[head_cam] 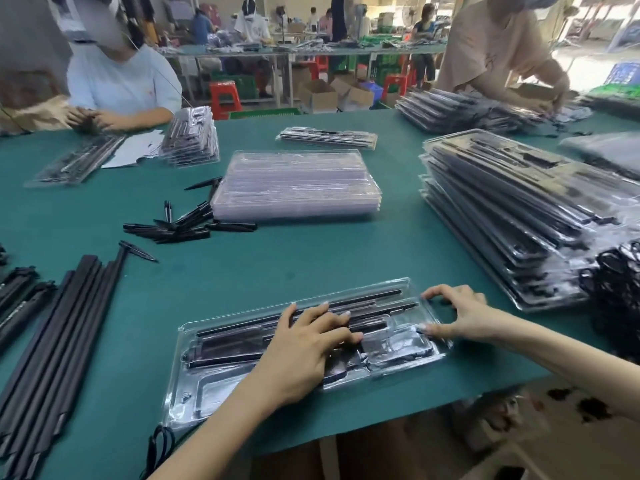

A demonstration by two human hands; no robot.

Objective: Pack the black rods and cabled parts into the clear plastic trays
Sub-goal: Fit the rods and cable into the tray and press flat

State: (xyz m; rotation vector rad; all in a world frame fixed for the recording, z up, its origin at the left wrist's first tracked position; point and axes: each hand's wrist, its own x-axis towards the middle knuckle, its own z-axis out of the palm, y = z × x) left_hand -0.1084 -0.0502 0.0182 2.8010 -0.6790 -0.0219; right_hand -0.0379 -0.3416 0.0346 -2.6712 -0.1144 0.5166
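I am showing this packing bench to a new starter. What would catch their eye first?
Nearest, both hands, left hand and right hand, press on a clear tray holding black rods. A tall stack of filled trays stands right, empty trays centre, loose rods left.

The single head-worn camera looks forward and down from close above the green table (277, 258), its wide view reaching the workshop's far tables.
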